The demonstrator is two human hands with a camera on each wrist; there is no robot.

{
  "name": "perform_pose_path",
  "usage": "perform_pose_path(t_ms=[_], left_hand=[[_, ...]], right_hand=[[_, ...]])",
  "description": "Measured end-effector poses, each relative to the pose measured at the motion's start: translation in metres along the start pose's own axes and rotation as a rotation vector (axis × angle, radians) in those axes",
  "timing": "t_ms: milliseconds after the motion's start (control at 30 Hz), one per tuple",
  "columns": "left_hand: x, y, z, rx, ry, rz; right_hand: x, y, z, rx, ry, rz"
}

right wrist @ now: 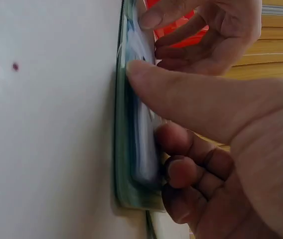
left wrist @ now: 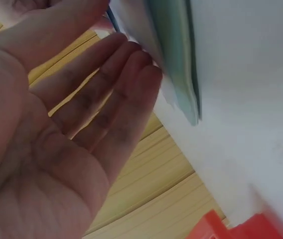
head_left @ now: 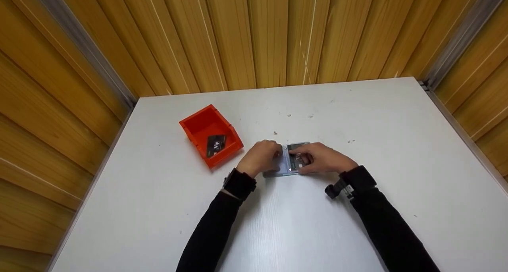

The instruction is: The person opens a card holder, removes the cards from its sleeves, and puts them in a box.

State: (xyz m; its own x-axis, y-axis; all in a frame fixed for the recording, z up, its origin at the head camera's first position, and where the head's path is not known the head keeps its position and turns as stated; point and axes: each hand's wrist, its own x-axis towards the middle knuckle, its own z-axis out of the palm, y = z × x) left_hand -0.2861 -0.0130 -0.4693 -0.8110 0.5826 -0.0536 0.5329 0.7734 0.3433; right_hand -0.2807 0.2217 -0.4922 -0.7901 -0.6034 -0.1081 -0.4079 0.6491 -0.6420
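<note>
**Two hands meet at the card holder, and the dark card is in play**

Starting from the left, here's the red bin (head_left: 226, 156) on the bench (head_left: 158, 184), with a black card (head_left: 216, 145) lying inside it. Just to the right of the red bin comes the left hand (head_left: 260, 157), fingers nearly straight and slightly parted, tips touching the card holder (head_left: 284, 164). That card holder lies open on the bench, right of the red bin and a little nearer the person. On its half farther from the red bin sits the dark card (head_left: 294, 162) — and farthest from the red bin of all, the right hand (head_left: 323, 159) pinches it, thumb at the near edge, forefinger toward the far one. Whether the card is inside a pocket, I cannot tell.

The step looks like working that card at its pocket; which way it should travel is unclear. To do it well, the left hand should steady the holder against the bench while the right slides the card flat, in line with the pocket — even pressure, no bending, no snagged corner.
</note>
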Motion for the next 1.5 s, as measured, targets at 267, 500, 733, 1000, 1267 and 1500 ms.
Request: perform_pose_path(t_ms=[267, 500, 733, 1000, 1267, 1500], left_hand=[[0.0, 0.004, 0.001, 0.042, -0.012, -0.009], [0.009, 0.005, 0.01, -0.246, -0.003, -0.125], [0.015, 0.006, 0.019, -0.87, -0.055, -0.325], [0.021, 0.014, 0.032, -1.106, 0.014, -0.381], [0.024, 0.023, 0.039, -1.023, 0.119, -0.42], [0.023, 0.021, 0.039, -1.078, 0.12, -0.398]], right_hand=[[-0.007, 0.019, -0.014, 0.017, 0.028, 0.095], [-0.007, 0.025, -0.019, 0.053, 0.056, 0.119], [-0.008, 0.027, -0.018, 0.07, 0.065, 0.105], [-0.008, 0.026, -0.018, 0.074, 0.054, 0.12], [-0.008, 0.026, -0.018, 0.061, 0.062, 0.1], [-0.007, 0.027, -0.017, 0.048, 0.058, 0.109]])
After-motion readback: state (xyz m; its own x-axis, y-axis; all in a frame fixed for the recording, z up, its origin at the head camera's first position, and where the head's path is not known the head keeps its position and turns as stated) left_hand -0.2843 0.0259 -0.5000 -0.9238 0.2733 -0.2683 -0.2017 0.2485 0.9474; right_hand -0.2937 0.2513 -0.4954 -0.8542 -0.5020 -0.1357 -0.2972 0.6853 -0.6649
